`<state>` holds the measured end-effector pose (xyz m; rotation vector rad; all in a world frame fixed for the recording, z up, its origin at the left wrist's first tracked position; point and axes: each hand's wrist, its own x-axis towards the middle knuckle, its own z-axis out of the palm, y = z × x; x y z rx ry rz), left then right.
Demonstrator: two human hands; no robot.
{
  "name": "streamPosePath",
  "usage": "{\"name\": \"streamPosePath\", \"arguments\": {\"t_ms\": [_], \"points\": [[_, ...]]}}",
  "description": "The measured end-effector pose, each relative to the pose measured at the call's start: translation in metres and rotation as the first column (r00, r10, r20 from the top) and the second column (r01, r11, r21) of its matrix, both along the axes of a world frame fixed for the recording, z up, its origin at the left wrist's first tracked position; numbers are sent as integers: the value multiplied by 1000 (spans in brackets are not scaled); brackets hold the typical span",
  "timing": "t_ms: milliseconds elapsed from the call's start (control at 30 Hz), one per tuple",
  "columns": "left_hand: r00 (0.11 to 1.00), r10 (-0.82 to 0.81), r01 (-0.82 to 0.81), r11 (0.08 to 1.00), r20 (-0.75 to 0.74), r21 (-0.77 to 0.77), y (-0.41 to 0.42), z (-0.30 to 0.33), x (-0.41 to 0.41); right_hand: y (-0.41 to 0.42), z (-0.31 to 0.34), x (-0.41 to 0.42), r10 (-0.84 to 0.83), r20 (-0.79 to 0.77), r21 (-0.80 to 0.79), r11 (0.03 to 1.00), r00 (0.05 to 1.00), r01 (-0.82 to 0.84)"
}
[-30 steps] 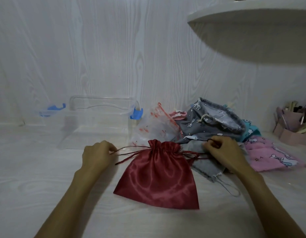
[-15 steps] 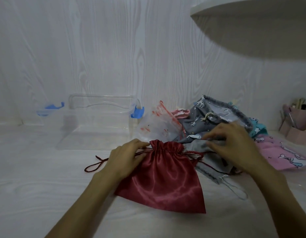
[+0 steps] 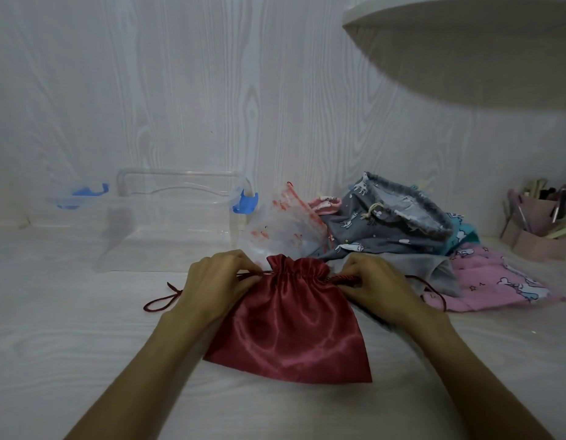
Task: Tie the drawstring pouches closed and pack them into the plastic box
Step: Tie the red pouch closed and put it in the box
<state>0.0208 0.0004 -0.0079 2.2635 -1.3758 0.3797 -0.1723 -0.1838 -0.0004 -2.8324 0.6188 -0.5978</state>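
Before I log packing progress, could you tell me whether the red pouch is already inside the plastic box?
No, the red pouch lies on the table in front of the plastic box.

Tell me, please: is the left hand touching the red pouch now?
Touching. In the head view, the left hand has its curled fingers pressed against the gathered neck of the red pouch, pinching the drawstring there; no gap shows.

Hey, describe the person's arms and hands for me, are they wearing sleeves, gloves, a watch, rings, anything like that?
Both forearms are bare as far as the head view shows, with no sleeve in view. The left hand and right hand wear no gloves. No watch, bracelet or strap shows at either wrist, and no ring on the fingers that can be seen; some fingers are tucked out of sight.
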Motion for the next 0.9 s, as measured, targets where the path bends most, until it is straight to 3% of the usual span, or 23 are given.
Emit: {"name": "streamPosePath", "arguments": {"t_ms": [200,300,433,600,733,900], "points": [[985,10,-39,986,-171,-163,7,4,7,-2,10,-8,-9,220,204,978,975,-37],[971,-58,17,985,-233,-172,8,5,8,-4,14,-14,8,139,334,941,990,-55],[938,-151,108,982,-311,-152,10,6,12,-4,24,-25,122,45,560,819,991,-126],[990,-25,9,993,-137,-117,15,6,15,-8,20,-24,-10,107,433,900,994,-38],[998,51,-45,990,39,-130,14,9,8,-3,18,-19,4,202,198,979,979,-45],[981,192,-186,965,20,-186,13,9,2,-6,19,-20,-81,262,146,988,962,44]]}}
